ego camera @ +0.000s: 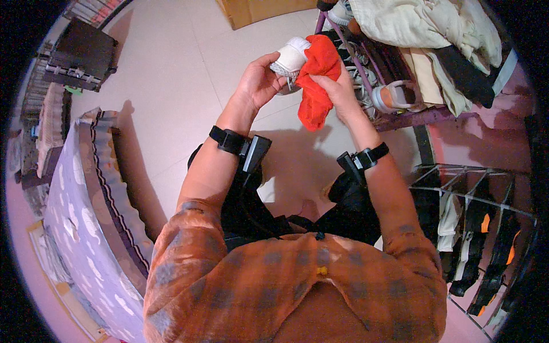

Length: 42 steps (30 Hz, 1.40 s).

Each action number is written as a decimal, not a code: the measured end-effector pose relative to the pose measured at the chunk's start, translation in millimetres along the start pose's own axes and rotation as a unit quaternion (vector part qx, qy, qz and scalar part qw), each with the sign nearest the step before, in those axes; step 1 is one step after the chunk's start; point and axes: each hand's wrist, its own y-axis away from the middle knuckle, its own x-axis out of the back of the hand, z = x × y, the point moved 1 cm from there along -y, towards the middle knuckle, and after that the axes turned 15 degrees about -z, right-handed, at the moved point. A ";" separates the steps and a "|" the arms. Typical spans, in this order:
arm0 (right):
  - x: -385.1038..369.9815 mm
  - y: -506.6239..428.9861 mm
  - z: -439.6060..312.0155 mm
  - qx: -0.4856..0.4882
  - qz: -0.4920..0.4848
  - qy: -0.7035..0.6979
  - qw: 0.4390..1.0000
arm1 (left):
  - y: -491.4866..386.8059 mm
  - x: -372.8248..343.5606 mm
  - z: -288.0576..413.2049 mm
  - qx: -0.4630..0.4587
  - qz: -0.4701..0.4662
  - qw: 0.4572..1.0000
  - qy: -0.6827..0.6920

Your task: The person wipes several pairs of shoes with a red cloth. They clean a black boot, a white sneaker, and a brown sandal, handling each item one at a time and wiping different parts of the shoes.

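A white lace-up shoe point(291, 58) is held up in front of me, above the tiled floor. My left hand point(262, 79) grips it from the left, with the thumb on its upper side and the fingers underneath. A bright red cloth point(319, 64) is bunched in my right hand point(336, 88) and pressed against the right end of the shoe. That end is hidden by the cloth, whose loose part hangs down below my right thumb. Both wrists wear black straps with small black devices.
On the right stands a purple-framed shoe rack point(366, 73) with several shoes and folded clothes point(429, 25) on top. Below it is a wire rack point(480, 197) with dark items. A bed point(81, 206), a black suitcase point(81, 51) and a cardboard box point(266, 10) stand around the floor.
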 end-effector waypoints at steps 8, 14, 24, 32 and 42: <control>3.1 5.6 -8.4 -0.036 0.026 -0.058 0.997 | 8.4 -27.6 -9.1 -0.041 -0.042 0.949 -0.310; 1.0 3.6 -18.2 -0.002 0.045 0.059 0.997 | 8.5 -30.0 -12.8 -0.006 0.022 0.918 -0.395; -27.2 21.3 -15.3 0.041 -0.089 0.590 0.801 | -2.9 -12.2 -0.6 -0.032 0.071 0.996 -0.045; -6.1 42.2 -6.8 -0.069 -0.137 0.580 0.800 | -10.1 18.4 14.9 -0.091 0.107 0.989 -0.042; -39.4 8.8 -14.0 0.085 -0.048 0.596 0.797 | 0.1 -21.3 -16.8 -0.075 0.009 0.997 -0.022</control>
